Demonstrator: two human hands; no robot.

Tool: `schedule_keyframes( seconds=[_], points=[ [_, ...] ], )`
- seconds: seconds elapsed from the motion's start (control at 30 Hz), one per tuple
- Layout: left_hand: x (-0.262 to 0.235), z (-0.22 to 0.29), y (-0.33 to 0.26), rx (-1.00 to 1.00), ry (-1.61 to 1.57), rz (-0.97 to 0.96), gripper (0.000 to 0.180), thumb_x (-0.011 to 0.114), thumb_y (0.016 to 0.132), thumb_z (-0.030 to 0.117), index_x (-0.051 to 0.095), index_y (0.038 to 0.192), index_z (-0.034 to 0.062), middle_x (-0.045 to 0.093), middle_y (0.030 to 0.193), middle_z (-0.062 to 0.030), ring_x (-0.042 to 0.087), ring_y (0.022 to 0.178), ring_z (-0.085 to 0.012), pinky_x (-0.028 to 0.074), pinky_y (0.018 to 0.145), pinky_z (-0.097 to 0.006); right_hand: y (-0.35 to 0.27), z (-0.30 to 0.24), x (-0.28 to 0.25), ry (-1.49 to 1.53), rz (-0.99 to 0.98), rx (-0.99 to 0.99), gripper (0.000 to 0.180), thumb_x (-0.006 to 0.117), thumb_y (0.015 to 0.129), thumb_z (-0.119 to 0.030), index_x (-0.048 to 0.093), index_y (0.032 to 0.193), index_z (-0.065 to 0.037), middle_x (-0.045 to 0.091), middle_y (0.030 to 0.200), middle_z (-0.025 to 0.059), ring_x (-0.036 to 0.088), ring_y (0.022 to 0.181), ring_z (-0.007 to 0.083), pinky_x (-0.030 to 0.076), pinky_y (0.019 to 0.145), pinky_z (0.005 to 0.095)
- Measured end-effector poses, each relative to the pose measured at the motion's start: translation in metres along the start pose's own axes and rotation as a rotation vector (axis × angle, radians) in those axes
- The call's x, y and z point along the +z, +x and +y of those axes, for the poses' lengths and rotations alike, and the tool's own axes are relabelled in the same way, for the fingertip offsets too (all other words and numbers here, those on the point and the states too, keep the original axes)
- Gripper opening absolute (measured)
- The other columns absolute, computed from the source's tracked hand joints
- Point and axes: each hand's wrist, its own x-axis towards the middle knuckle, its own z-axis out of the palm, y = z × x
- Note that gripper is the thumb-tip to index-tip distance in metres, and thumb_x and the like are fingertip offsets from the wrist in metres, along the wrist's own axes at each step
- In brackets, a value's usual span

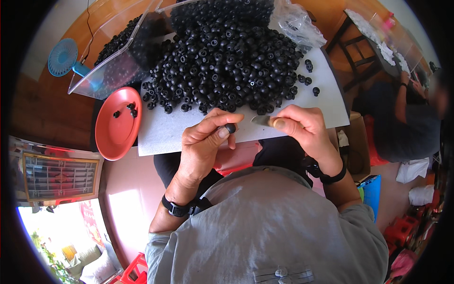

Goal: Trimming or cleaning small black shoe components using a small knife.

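Between the thumb and fingers of my left hand (pixel 204 139) is a small round black part (pixel 230 128). My right hand (pixel 305 130) is closed around a short knife (pixel 261 120), its blade pointing left toward the black part, with a gap between them. Both hands are over the near edge of a white sheet (pixel 161 131) on the table. Just beyond them rises a large heap of similar black parts (pixel 222 66), some showing round openings.
At left, an orange-red plate (pixel 109 135) holds a few black parts. Behind it stand a clear plastic bin (pixel 101 75) with more parts and a small blue fan (pixel 63 57). A clear bag (pixel 302 23) lies at the back right. Another person (pixel 402 118) sits at far right.
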Motion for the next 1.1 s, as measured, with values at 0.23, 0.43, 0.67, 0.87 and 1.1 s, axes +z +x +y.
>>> schedule_keyframes(
  seconds=[0.23, 0.43, 0.67, 0.87, 1.1],
  points=[
    [-0.03, 0.038, -0.008, 0.31, 0.351, 0.271, 0.034, 0.054, 0.084, -0.012, 0.071, 0.112, -0.0061, 0.065, 0.108, -0.0105, 0.061, 0.087, -0.0153, 0.05, 0.07, -0.026, -0.005, 0.003, -0.003, 0.19, 0.104, 0.14, 0.022, 0.07, 0.097, -0.018, 0.07, 0.088, 0.002, 0.057, 0.066, -0.0005, 0.048, 0.061, 0.0055, 0.037, 0.055, 0.0226],
    [-0.119, 0.067, -0.022, 0.38, 1.033, 0.652, 0.025, 0.063, 0.088, -0.004, 0.073, 0.11, 0.0008, 0.068, 0.106, -0.0059, 0.06, 0.096, -0.0149, 0.05, 0.082, -0.029, -0.006, 0.006, -0.004, 0.256, 0.129, 0.108, 0.025, 0.07, 0.097, -0.021, 0.07, 0.088, 0.002, 0.058, 0.067, -0.0005, 0.048, 0.062, 0.0057, 0.038, 0.055, 0.0231],
    [-0.055, 0.053, 0.004, 0.578, 1.588, 0.342, 0.027, 0.078, 0.077, 0.001, 0.073, 0.102, 0.0091, 0.061, 0.101, -0.0092, 0.053, 0.101, -0.0312, 0.047, 0.087, -0.044, -0.008, 0.006, -0.006, 0.211, 0.095, 0.104, 0.026, 0.07, 0.097, -0.021, 0.069, 0.088, 0.003, 0.059, 0.068, 0.0004, 0.048, 0.063, 0.006, 0.039, 0.056, 0.0232],
    [-0.021, 0.032, 0.032, 0.602, 1.628, 0.203, 0.026, 0.077, 0.074, 0.0, 0.07, 0.099, 0.0034, 0.06, 0.095, -0.011, 0.055, 0.093, -0.0319, 0.047, 0.079, -0.043, -0.009, 0.007, -0.003, 0.201, 0.115, 0.068, 0.024, 0.071, 0.097, -0.019, 0.069, 0.089, 0.003, 0.062, 0.07, 0.0021, 0.051, 0.064, 0.0068, 0.041, 0.057, 0.0238],
    [-0.023, 0.025, 0.039, 0.63, 1.569, 0.194, 0.022, 0.074, 0.074, -0.002, 0.066, 0.094, 0.0027, 0.059, 0.09, -0.0093, 0.055, 0.087, -0.0311, 0.048, 0.072, -0.041, -0.012, 0.006, -0.005, 0.183, 0.103, 0.033, 0.023, 0.071, 0.097, -0.018, 0.07, 0.092, 0.005, 0.072, 0.08, 0.0077, 0.063, 0.072, 0.0091, 0.05, 0.065, 0.0241]
  ],
)
